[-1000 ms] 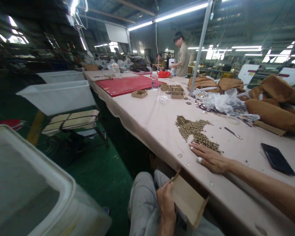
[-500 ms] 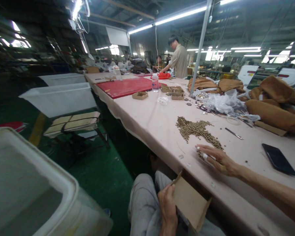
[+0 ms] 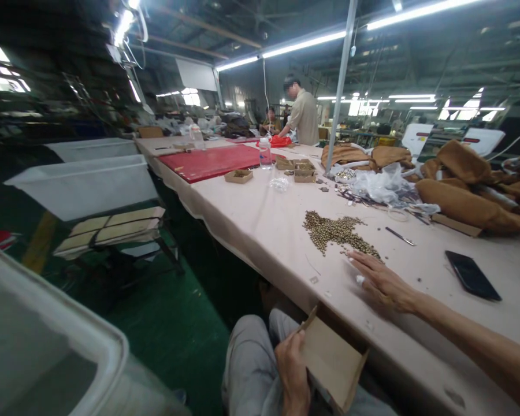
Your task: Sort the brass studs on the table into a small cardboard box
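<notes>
My left hand (image 3: 292,367) grips the side of an open cardboard box (image 3: 333,358), held tilted against the table's front edge, above my lap. Its visible inside is bare brown card. My right hand (image 3: 383,283) reaches over the table with fingers stretched out, white wraps on some fingertips. Those fingertips are at the near edge of a spread pile of small brass-coloured studs (image 3: 335,231). Whether anything lies under the palm is hidden.
A black phone (image 3: 472,274) and a thin metal-tipped tool (image 3: 400,236) lie to the right. Farther back are small cardboard boxes (image 3: 238,175), a bottle (image 3: 265,155), a red sheet (image 3: 212,162) and brown fabric pieces (image 3: 472,199). A pole (image 3: 340,86) rises beside them. White bins (image 3: 82,182) stand left.
My right hand has flattened and spread at the pile's edge; the studs seen by its fingers earlier no longer show there. The left hand keeps hold of the box. The view has shifted slightly.
</notes>
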The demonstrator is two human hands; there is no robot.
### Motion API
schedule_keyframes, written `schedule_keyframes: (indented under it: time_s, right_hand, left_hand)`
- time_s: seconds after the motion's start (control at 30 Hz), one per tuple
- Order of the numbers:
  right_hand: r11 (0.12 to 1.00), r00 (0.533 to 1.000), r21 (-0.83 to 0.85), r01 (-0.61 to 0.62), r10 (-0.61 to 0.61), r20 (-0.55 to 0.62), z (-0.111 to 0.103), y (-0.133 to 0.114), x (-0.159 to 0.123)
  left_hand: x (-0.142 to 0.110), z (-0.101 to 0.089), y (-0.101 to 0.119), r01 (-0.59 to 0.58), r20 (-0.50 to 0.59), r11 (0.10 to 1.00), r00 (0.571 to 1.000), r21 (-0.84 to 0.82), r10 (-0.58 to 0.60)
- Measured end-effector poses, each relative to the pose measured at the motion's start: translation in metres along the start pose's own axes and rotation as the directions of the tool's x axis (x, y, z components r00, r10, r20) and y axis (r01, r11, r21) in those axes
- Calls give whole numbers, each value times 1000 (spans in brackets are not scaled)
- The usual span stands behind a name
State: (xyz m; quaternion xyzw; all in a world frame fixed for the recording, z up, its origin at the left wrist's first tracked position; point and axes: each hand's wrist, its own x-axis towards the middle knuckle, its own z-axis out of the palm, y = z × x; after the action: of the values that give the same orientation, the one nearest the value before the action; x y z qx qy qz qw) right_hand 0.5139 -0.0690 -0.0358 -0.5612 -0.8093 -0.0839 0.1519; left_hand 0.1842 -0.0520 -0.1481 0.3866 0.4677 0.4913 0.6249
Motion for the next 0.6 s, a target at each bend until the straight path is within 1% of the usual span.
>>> schedule_keyframes:
  time_s: [0.03, 0.07, 0.1, 0.13, 0.17, 0.2, 0.23, 0.27, 0.33, 0.4, 0.47, 0.6]
  right_hand:
    - [994, 995, -58, -93, 91, -40, 1, 4, -21]
    - [970, 974, -115, -214, 204, -93, 4, 8, -45]
    - [923, 936, -169, -345, 326, -131, 8, 12, -69]
    - [853, 878, -212, -477, 449, -168, 13, 18, -92]
    - [781, 818, -245, -575, 548, -172, 19, 23, -111]
    - [729, 775, -267, -630, 613, -154, 26, 29, -124]
    - [695, 745, -282, -661, 652, -139, 33, 34, -130]
    - [683, 734, -290, -670, 669, -118, 39, 39, -130]
    - [706, 750, -281, -650, 655, -90, 47, 45, -111]
    - [747, 780, -246, -618, 621, -72, 52, 49, -77]
    - [779, 799, -192, -597, 598, -57, 55, 53, -39]
    - [794, 800, -99, -600, 596, -70, 66, 65, 35]
  left_hand:
    - [0, -2, -1, -2, 6, 1000, 1000, -8, 2]
    - [1, -3, -2, -2, 14, 1000, 1000, -15, 2]
    - [2, -5, -3, 1, 14, 1000, 1000, -25, -1]
    - [3, -6, -4, 10, 12, 999, 1000, -36, -10]
    - [4, -7, -6, 26, 18, 998, 1000, -48, -25]
    - [5, -8, -7, 48, 32, 997, 998, -61, -46]
    - [6, -9, -8, 70, 44, 995, 997, -73, -67]
    - [8, -9, -8, 88, 56, 993, 995, -82, -84]
    - [9, -11, -8, 105, 75, 990, 992, -92, -99]
    - [10, -14, -4, 105, 77, 990, 992, -94, -98]
    - [10, -16, 0, 109, 76, 990, 992, -90, -102]
    - [9, -20, 5, 106, 67, 991, 993, -79, -101]
